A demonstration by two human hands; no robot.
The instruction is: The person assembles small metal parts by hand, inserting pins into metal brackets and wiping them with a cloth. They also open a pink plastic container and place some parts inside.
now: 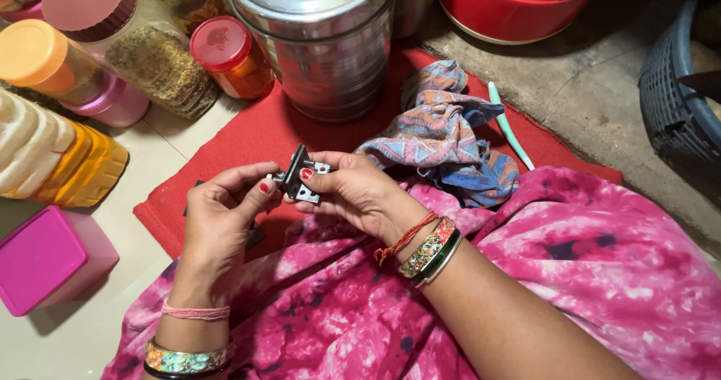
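A steel canister [323, 42] stands far centre on the red mat [225, 155], a patterned cloth [451, 136] to its right. Nearer, the right hand [353, 192] and left hand [221, 215] together pinch a small metal hinge [300, 176].

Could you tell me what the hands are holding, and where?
Both hands hold a small metal part, each pinching one end.

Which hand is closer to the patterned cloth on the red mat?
The right hand. It sits just left of the patterned cloth, almost touching its lower edge, while the left hand is further left, beyond the small metal part both hands hold.
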